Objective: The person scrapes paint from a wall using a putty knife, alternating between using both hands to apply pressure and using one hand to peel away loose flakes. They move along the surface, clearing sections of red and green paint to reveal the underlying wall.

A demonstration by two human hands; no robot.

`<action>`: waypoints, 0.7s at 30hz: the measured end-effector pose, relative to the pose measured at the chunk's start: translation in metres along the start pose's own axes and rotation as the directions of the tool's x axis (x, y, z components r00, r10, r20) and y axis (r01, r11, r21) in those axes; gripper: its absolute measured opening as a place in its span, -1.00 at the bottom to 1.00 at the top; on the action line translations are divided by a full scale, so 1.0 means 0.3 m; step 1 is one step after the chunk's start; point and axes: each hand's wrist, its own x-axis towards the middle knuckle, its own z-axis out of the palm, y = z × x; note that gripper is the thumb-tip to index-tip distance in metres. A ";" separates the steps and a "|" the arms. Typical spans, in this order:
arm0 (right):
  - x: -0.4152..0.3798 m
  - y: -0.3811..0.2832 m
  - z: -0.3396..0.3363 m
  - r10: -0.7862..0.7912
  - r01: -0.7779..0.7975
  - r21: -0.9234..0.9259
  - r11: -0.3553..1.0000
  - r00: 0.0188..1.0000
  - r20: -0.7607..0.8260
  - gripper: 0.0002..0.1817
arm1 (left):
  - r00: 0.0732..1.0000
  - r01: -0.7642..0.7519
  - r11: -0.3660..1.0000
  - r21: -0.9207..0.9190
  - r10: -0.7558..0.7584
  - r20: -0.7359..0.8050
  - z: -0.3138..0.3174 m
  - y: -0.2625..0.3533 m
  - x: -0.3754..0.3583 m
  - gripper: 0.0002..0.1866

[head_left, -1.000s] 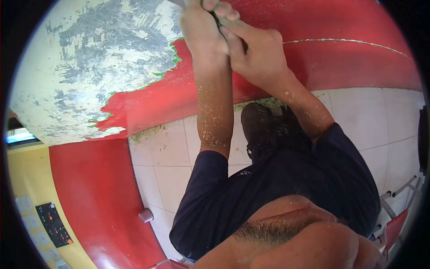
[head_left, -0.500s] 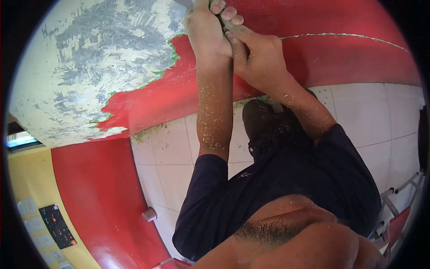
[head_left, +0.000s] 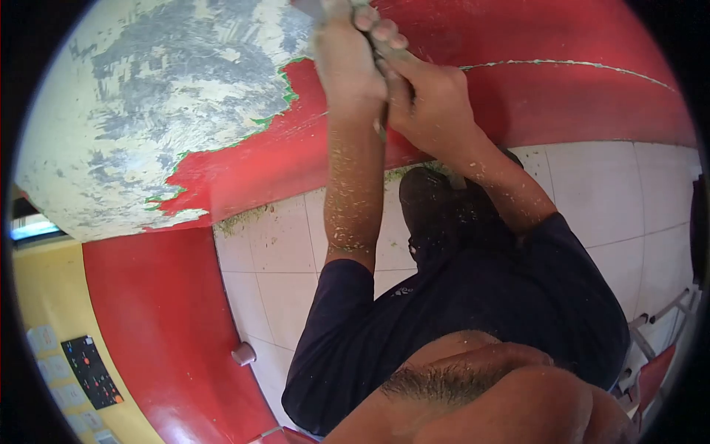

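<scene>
I'm getting a bright, black-rimmed fisheye view; glare is whitening the red side wall (head_left: 166,314), blur softening the left hand (head_left: 345,63).

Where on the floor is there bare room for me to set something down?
Most room: glossy pale floor tiles, right, between the partly scraped red wall, dark blue right sleeve and metal-framed red chair. A smaller patch lies between the dark blue left sleeve and glossy red side wall. Crowded: the scraped wall's base, with greenish paint flakes and a dark-clad leg.
</scene>
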 end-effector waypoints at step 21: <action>-0.058 0.016 -0.018 0.059 -0.057 0.041 0.998 0.998 -0.028 -0.78 | 0.994 0.065 0.996 0.059 -0.059 -0.089 0.016 -0.022 -0.040 -0.52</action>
